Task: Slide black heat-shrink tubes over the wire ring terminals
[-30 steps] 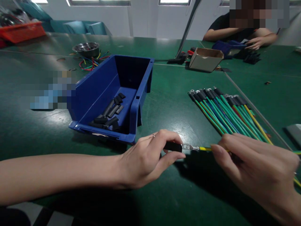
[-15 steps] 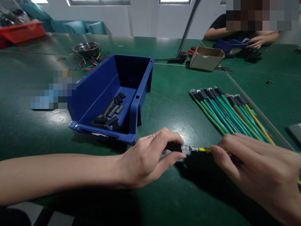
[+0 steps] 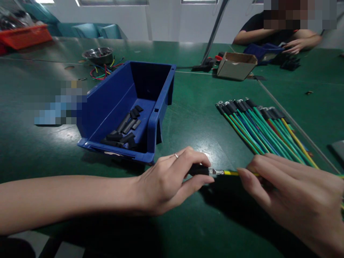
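Note:
Between thumb and fingers, my left hand (image 3: 172, 179) pinches a short black sleeve (image 3: 199, 169), which looks like heat-shrink tubing. A metal cable lug (image 3: 215, 172) sits partly inside the sleeve's right end. From the lug runs a yellow wire (image 3: 231, 173), gripped by my right hand (image 3: 292, 193) close to the lug. Beyond my left hand stands a blue bin (image 3: 154, 125) with several loose black sleeves (image 3: 129, 126) in it. Past my right hand lies a row of wires (image 3: 258, 129), mostly green, their far ends capped with black sleeves and lugs.
A metal bowl (image 3: 98, 55) and loose coloured wires (image 3: 103, 72) lie behind the bin. Farther back are a cardboard box (image 3: 236, 66) and a slanted metal stand (image 3: 212, 39). Across the green table (image 3: 185, 107), a co-worker's hands (image 3: 294, 46) are near another blue bin. A red basket (image 3: 27, 36) is far left.
My right hand has shifted slightly left, and the lug on the yellow wire has gone farther into the black sleeve. My left hand stays almost in place.

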Motion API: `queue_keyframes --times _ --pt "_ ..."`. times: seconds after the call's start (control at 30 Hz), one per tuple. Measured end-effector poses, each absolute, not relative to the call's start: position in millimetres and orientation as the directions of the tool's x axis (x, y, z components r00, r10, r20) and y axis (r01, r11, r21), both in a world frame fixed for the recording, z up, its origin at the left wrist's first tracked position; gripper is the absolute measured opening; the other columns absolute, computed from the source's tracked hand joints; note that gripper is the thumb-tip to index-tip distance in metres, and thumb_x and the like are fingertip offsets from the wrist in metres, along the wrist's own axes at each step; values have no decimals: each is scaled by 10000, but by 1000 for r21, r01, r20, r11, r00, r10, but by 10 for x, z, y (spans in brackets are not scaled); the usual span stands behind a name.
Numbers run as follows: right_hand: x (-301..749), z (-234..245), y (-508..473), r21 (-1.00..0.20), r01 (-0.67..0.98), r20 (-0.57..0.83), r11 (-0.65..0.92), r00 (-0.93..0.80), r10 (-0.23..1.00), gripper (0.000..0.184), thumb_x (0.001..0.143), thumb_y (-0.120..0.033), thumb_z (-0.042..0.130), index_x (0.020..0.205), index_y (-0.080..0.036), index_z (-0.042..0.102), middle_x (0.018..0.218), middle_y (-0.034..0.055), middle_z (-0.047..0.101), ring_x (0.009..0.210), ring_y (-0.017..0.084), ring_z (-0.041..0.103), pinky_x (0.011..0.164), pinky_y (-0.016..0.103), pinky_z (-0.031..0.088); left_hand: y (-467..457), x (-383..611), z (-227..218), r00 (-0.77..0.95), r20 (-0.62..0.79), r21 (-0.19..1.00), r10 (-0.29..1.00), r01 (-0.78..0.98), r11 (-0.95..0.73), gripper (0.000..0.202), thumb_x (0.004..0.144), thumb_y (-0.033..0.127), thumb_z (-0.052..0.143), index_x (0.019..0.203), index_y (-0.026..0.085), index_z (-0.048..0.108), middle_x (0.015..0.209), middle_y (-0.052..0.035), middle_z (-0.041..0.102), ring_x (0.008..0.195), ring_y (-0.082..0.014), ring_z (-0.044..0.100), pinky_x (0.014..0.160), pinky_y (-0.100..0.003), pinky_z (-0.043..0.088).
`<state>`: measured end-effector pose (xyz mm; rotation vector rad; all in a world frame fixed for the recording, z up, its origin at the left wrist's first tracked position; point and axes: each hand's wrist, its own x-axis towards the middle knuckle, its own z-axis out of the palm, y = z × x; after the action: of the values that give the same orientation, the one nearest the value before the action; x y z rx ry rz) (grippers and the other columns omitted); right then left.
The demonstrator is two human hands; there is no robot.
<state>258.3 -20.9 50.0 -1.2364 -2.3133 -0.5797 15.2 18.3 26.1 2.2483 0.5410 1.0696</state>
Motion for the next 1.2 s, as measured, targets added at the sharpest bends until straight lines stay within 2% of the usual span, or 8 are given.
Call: queue_keyframes --times 0.67,0.83,1.0,1.2 --pt "2512 488 -269 162 851 560 499 -496 664 398 944 -350 507 590 -207 396 504 -39 409 471 79 402 506 279 231 198 164 252 614 598 595 514 90 -799 192 981 243 590 1120 145 502 923 -38 651 810 -141 668 716 -201 536" --pt "2491 486 -272 196 836 567 513 -523 636 406 943 -358 523 588 -210 394 496 -42 410 454 78 402 487 277 235 187 164 266 632 592 569 500 112 -815 186 991 248 575 1121 141 495 931 -46 664 820 -147 680 725 -210 547" --pt "2476 474 -275 177 846 546 504 -510 664 408 950 -382 501 593 -210 407 501 -39 431 461 80 420 487 271 238 184 169 272 643 594 541 483 126 -832 164 1009 262 546 1118 153 491 925 -44 681 795 -148 687 723 -224 560" --pt "2462 468 -277 188 839 550 510 -520 653 423 945 -413 503 587 -213 396 499 -41 388 453 84 384 490 275 221 187 181 283 646 598 524 474 132 -841 163 1009 268 552 1096 140 502 916 -45 695 780 -141 690 696 -210 555"
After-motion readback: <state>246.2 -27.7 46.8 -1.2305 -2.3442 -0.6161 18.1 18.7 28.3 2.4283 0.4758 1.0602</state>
